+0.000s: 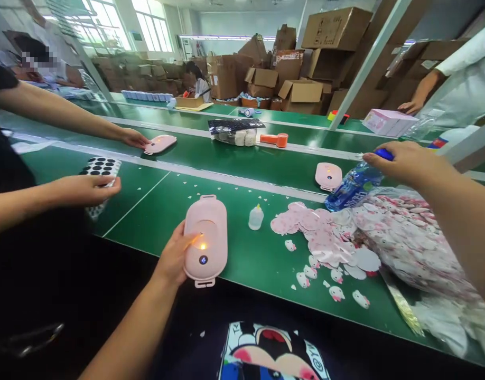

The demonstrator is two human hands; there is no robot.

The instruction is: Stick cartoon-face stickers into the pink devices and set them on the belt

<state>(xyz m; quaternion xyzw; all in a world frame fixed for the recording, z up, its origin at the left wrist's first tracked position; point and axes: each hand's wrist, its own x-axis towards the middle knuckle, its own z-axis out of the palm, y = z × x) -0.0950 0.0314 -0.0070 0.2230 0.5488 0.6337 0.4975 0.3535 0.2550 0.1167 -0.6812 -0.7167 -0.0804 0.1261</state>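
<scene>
My left hand (171, 258) is closed around the left edge of a pale pink, oval electronic device (214, 224) with strap loops at both ends. An orange light glows on it by my fingertip, above a small round display. My right hand (404, 161) grips the blue-capped top of a clear plastic bottle (352, 184) with blue liquid, which leans. Beside that bottle lies a second pink device (328, 175), also lit. Between my hands stands a small squeeze bottle (255, 217) with a yellow tip. Round pink stickers (325, 232) and cat-face pieces (336, 293) lie scattered below the blue bottle.
A plastic bag (417, 237) full of cat-face pieces sits at the right. On the left, a co-worker's hand (135, 138) touches another pink device (161, 143); their other hand holds a black-dotted sheet (103, 168). An orange tool (274, 139) lies further back on the green table (147, 195).
</scene>
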